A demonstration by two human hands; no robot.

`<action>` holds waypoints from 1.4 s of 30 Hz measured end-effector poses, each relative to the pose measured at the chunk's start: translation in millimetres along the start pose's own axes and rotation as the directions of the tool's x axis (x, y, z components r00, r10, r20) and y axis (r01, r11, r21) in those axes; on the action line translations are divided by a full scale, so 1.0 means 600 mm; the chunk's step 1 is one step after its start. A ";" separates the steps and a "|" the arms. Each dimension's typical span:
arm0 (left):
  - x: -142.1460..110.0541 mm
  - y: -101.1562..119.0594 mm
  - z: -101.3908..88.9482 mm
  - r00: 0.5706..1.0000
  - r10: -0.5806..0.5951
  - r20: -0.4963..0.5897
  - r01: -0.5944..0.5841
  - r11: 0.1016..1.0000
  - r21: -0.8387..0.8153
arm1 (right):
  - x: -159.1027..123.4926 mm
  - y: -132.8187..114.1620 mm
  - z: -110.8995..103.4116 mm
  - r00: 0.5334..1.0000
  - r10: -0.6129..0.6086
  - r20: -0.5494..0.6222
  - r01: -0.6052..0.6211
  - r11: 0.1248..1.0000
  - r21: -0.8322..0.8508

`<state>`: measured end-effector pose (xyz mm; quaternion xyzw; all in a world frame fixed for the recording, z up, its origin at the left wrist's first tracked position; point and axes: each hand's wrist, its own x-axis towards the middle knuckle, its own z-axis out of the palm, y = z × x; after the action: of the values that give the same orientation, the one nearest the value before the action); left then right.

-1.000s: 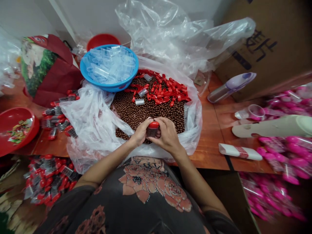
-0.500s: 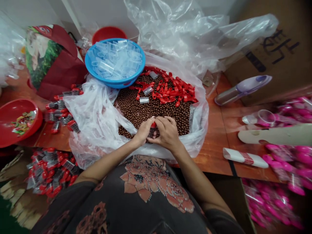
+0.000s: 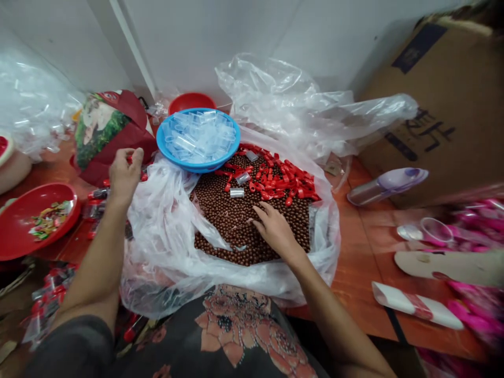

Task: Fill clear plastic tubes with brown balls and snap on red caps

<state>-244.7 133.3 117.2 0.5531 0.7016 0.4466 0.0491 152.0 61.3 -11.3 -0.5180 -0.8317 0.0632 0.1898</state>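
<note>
My left hand (image 3: 126,176) is raised over the pile of filled red-capped tubes (image 3: 95,210) at the left. Its fingers are closed, with a bit of red showing between thumb and fingertips; the rest of that tube is hidden. My right hand (image 3: 273,228) is open, fingers apart, low over the small brown balls (image 3: 224,210). These balls lie in a white plastic bag (image 3: 157,210) spread on the table. Red caps (image 3: 285,181) are heaped on the far side of the balls, with a few clear tubes (image 3: 237,193) near them.
A blue basin (image 3: 199,167) of clear tubes stands behind the balls. Left are a red bowl (image 3: 65,223) with small wrapped pieces and a dark red bag (image 3: 114,142). A purple-lidded bottle (image 3: 388,186), a cardboard box (image 3: 433,105) and pink items (image 3: 472,310) are at right.
My hands have parted from the red-capped tube they held together. My left hand has moved left and up to the filled tubes; my right has opened over the balls. The view has tilted up.
</note>
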 end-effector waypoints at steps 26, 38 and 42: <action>-0.199 0.089 0.283 0.399 0.268 0.877 -0.269 0.949 -0.167 | -0.044 0.064 -0.047 0.894 0.448 0.029 -0.432 0.842 0.324; -0.262 0.153 0.362 0.541 0.271 0.796 -0.169 0.962 -0.212 | -0.116 0.026 -0.045 0.786 0.605 0.125 -0.614 0.787 0.051; -0.249 0.142 0.340 0.447 0.273 0.852 -0.170 0.961 -0.219 | -0.130 0.034 -0.046 0.783 0.610 0.119 -0.622 0.767 0.159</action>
<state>-9.8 126.4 -10.0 0.7861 0.4760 0.1393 0.3688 209.9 -1.3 -11.8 -0.7394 -0.6112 0.2162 0.1818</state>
